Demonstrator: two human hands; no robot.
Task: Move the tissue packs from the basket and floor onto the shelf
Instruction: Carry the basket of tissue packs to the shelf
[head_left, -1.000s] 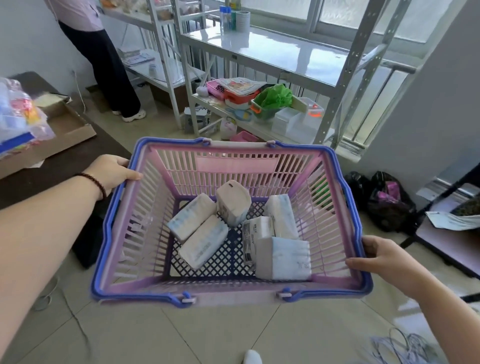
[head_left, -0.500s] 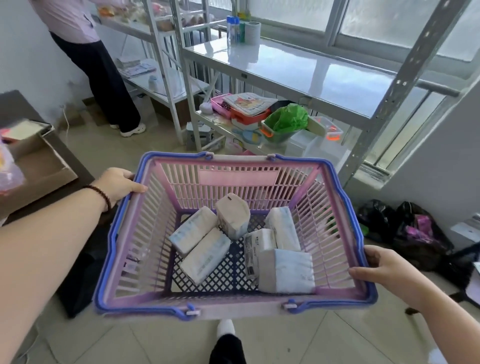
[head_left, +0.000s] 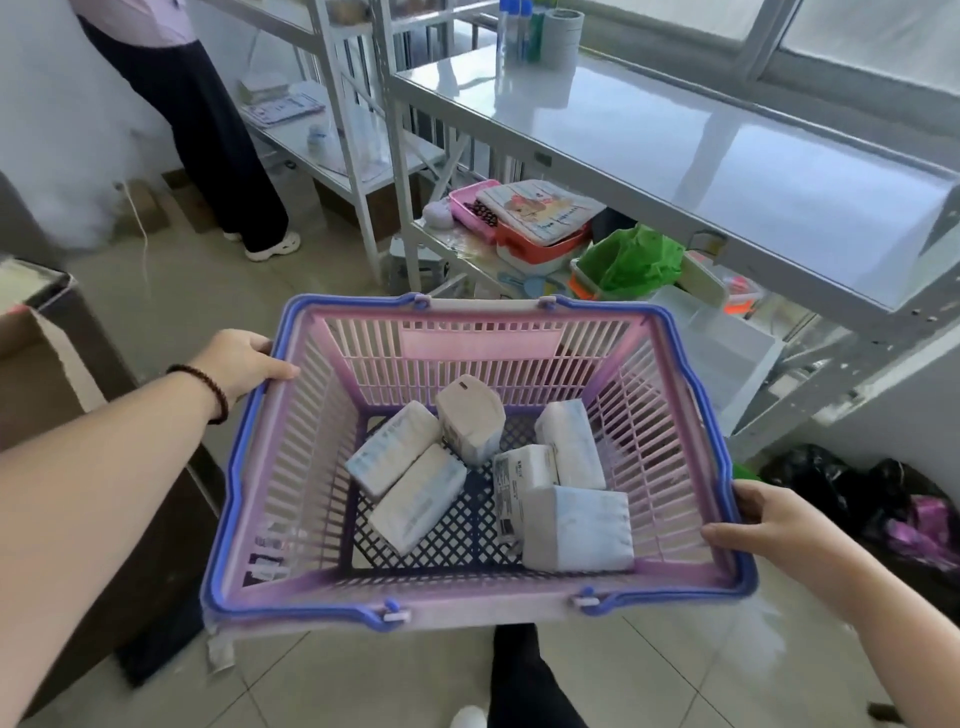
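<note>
I hold a pink basket (head_left: 332, 467) with a blue rim in the air in front of me. My left hand (head_left: 236, 361) grips its left rim and my right hand (head_left: 769, 525) grips its right rim. Several white tissue packs (head_left: 574, 527) lie loose on the basket's dark mesh floor, one pack (head_left: 470, 418) standing on end near the back. The grey metal shelf (head_left: 675, 140) stands just beyond the basket, its top board bare and shiny.
The lower shelf board holds a pink box (head_left: 472, 208), an orange case (head_left: 540, 244) and a green bag (head_left: 628, 260). Bottles and a tape roll (head_left: 558, 31) stand at the top board's far end. Another person (head_left: 202, 124) stands at a left shelf. Black bags (head_left: 857, 499) lie right; a cardboard box (head_left: 36, 374) sits left.
I have walked closer to the shelf with the basket; the shelf now looms larger and nearer. Both hands keep their grip and the packs have barely shifted.
</note>
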